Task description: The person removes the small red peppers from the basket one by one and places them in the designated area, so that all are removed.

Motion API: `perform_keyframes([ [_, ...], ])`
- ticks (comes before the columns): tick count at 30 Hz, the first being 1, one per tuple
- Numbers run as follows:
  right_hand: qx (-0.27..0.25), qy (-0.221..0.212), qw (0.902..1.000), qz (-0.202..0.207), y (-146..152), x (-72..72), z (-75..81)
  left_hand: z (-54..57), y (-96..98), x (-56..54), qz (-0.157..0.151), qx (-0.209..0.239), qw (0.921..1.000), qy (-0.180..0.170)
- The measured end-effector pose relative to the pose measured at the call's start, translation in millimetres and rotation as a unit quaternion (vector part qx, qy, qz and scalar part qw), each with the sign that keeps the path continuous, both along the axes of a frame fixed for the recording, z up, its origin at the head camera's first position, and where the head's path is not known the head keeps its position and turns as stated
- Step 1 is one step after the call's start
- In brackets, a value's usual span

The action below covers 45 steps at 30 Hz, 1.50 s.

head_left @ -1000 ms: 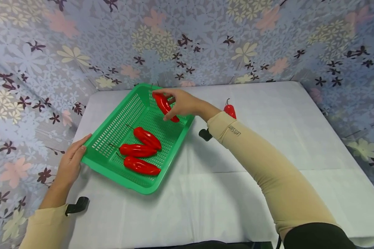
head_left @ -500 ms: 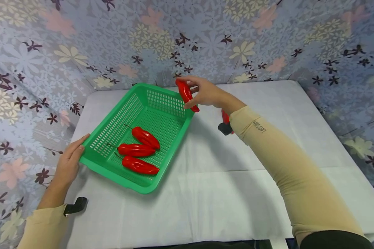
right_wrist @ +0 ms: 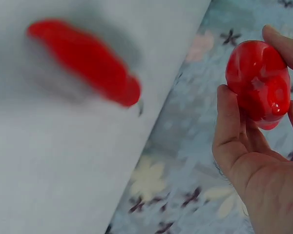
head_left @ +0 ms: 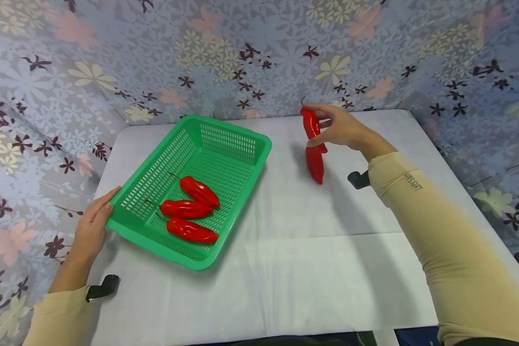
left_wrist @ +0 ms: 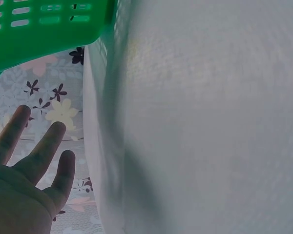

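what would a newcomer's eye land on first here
Probably the bright green plastic basket on the left of the white tablecloth, with three glossy red chili peppers lying in it. Next, the raised chili pepper held in the person's right grip, to the basket's right, near the lone chili pepper lying on the cloth. The floral backdrop beyond also stands out.

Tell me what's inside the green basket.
Three red peppers lie in the nearer half of the green basket. Bare perforated floor shows beyond them; whatever is directly beneath the peppers is covered.
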State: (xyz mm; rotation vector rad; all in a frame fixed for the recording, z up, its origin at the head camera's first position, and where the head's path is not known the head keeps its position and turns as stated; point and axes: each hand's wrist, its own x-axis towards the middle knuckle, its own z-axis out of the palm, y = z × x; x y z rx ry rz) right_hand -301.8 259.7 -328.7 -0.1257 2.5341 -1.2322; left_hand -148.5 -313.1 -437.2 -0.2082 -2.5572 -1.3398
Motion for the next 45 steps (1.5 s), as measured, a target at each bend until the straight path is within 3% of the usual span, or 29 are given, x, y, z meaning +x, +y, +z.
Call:
perform_keyframes([
  [13, 0.039, -0.018, 0.9971, -0.064, 51.0, 10.9, -31.6, -0.5, 1.2, 0.1, 0.008, 0.004, 1.0, -0.004],
  [20, 0.067, -0.057, 0.9942, -0.062, 61.2, 12.5, -68.8, -2.3, 1.4, 0.0, 0.014, -0.001, 0.9998, -0.015],
  [25, 0.106, -0.085, 0.9893, -0.053, 64.6, 12.0, -84.2, -2.8, 1.8, 0.3, 0.014, -0.005, 0.9998, -0.015],
  [34, 0.147, -0.098, 0.9836, -0.035, 62.8, 9.4, -85.8, -0.4, 2.2, 1.3, 0.01, -0.003, 0.9999, -0.01],
  [45, 0.156, -0.044, 0.9853, -0.054, 68.7, 5.4, -73.0, -1.1, 1.8, -0.4, 0.012, 0.006, 0.9998, -0.017],
])
